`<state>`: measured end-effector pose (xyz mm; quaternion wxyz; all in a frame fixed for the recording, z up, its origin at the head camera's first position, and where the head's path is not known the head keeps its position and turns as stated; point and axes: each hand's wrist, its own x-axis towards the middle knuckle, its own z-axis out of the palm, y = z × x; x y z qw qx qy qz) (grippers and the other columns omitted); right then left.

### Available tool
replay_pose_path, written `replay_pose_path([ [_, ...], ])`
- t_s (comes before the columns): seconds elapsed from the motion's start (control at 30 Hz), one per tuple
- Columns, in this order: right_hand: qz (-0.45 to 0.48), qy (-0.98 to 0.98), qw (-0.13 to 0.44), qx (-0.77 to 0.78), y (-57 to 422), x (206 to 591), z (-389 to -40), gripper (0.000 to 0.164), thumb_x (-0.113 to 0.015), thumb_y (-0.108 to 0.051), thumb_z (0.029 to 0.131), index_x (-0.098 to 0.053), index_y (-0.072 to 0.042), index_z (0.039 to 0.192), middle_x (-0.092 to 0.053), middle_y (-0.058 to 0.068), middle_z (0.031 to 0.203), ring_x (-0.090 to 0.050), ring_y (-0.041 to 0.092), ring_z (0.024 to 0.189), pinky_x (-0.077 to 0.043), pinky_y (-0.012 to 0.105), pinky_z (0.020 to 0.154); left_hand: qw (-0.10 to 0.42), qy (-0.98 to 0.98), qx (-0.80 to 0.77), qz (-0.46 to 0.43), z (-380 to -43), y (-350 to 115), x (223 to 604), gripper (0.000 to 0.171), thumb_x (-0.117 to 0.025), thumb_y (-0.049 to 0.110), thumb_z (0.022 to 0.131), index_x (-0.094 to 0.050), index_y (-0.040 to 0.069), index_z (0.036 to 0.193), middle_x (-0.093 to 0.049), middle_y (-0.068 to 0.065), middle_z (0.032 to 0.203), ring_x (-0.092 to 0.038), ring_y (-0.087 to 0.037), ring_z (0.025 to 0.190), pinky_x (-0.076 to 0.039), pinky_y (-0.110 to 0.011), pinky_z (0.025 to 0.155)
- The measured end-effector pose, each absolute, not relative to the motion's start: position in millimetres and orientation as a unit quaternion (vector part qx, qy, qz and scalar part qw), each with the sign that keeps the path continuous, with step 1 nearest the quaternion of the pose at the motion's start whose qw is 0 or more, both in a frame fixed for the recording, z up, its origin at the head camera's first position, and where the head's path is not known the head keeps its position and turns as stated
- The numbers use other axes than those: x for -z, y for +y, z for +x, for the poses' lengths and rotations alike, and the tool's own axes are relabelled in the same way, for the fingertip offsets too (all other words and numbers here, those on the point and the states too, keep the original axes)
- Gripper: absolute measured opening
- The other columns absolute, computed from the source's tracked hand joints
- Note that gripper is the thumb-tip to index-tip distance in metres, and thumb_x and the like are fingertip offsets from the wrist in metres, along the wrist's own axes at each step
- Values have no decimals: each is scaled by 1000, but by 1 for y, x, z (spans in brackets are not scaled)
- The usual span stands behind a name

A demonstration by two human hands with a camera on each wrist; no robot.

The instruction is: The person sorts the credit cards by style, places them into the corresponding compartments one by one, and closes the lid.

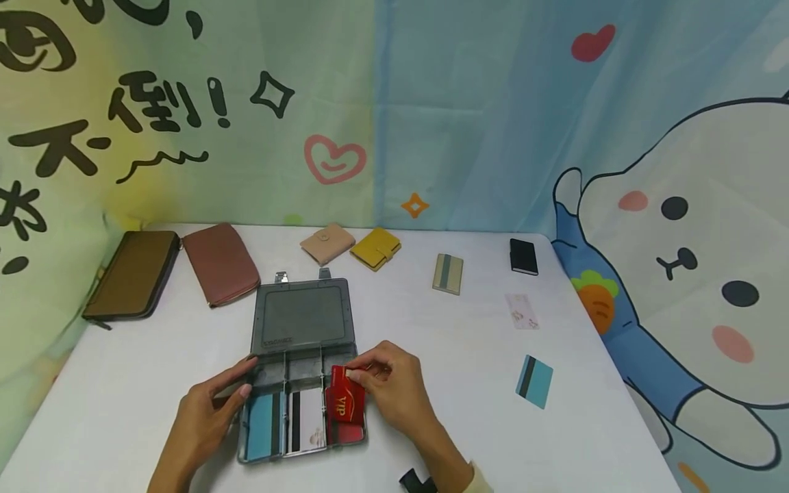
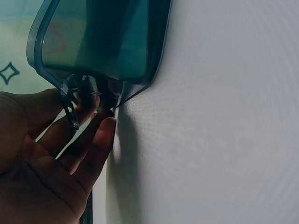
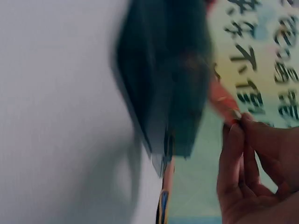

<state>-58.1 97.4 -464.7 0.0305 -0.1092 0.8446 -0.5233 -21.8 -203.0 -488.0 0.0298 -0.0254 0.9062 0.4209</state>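
A grey translucent storage case (image 1: 302,315) lies with its lid flipped back on the table. My left hand (image 1: 206,418) holds its left edge, thumb and index finger on the rim; the left wrist view shows the fingers (image 2: 96,154) at the case's side. With thumb and fingertips, my right hand (image 1: 394,383) pinches a red VIP card (image 1: 348,402) over the right compartment. Another red card (image 1: 350,433) lies under it there. A blue striped card (image 1: 261,424) fills the left compartment, and a white striped card (image 1: 308,418) the middle one.
Brown wallet (image 1: 132,274), reddish-brown wallet (image 1: 222,263), pink wallet (image 1: 327,244) and yellow wallet (image 1: 376,248) lie at the back. On the right are a beige card (image 1: 447,274), a black item (image 1: 523,257), a pale card (image 1: 522,311) and a blue card (image 1: 534,381).
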Motion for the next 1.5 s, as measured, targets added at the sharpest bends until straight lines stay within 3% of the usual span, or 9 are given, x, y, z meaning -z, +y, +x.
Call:
replay_pose_path([
  [0.23, -206, 943, -26, 260, 74, 476, -52, 8, -86, -26, 78, -80, -25, 84, -58, -11, 89, -48, 6, 87, -47, 16, 64, 23, 903, -428, -23, -22, -203, 487, 45, -64, 15, 98, -57, 20, 142, -54, -8, 147, -55, -37, 132, -60, -40, 92],
  [0.37, -193, 932, 1, 308, 82, 472, -52, 15, -86, -28, 78, -79, -27, 91, -55, -8, 92, -50, 8, 88, -48, 19, 68, 21, 901, -433, -22, -22, -203, 486, 45, -64, 14, 98, -58, 21, 141, -55, -9, 147, -55, -37, 131, -60, -42, 92],
  [0.5, -108, 908, 20, 404, 120, 464, -59, 25, -86, -29, 79, -76, -30, 102, -62, -5, 97, -57, 14, 87, -51, 24, 72, 25, 902, -431, -24, -22, -204, 486, 45, -64, 14, 98, -57, 22, 142, -54, -9, 147, -55, -37, 131, -59, -44, 94],
  [0.67, 47, 922, -9, 384, 210, 462, -66, 41, -85, -29, 80, -69, -30, 118, -65, -2, 112, -58, 18, 97, -52, 29, 78, 34, 902, -429, -28, -22, -202, 487, 45, -64, 16, 98, -56, 23, 142, -53, -9, 148, -54, -38, 132, -59, -44, 95],
  [0.9, 258, 933, 50, 246, 330, 469, -54, 78, -82, -33, 82, -46, -10, 147, -36, 35, 137, -37, 48, 119, -45, 69, 100, 22, 906, -421, -27, -22, -202, 488, 46, -64, 13, 98, -57, 22, 142, -54, -7, 148, -55, -36, 132, -60, -41, 93],
  [1.0, 277, 925, 95, 241, 355, 476, -47, 86, -82, -38, 81, -39, -4, 148, -31, 40, 134, -36, 54, 118, -43, 73, 101, 23, 906, -421, -29, -22, -203, 489, 46, -64, 12, 97, -57, 22, 142, -54, -7, 148, -55, -36, 132, -59, -42, 93],
  [1.2, 279, 913, 124, 270, 358, 486, -46, 85, -84, -38, 79, -37, -1, 141, -37, 35, 125, -46, 49, 109, -51, 67, 93, 23, 904, -426, -26, -20, -201, 491, 46, -65, 13, 97, -57, 21, 142, -55, -7, 147, -55, -35, 131, -60, -41, 92],
  [1.37, 194, 929, 131, 288, 336, 484, -56, 56, -83, -22, 81, -51, 0, 121, -46, 24, 113, -48, 37, 100, -53, 47, 79, 21, 905, -423, -28, -20, -202, 491, 45, -64, 13, 98, -57, 21, 142, -55, -6, 147, -55, -35, 132, -59, -42, 93],
  [1.5, 142, 939, 130, 286, 317, 480, -64, 61, -83, -18, 81, -48, -2, 128, -48, 24, 115, -51, 37, 100, -54, 43, 77, 11, 905, -425, -22, -21, -202, 489, 44, -63, 14, 98, -57, 21, 142, -55, -6, 147, -56, -35, 131, -60, -41, 93],
])
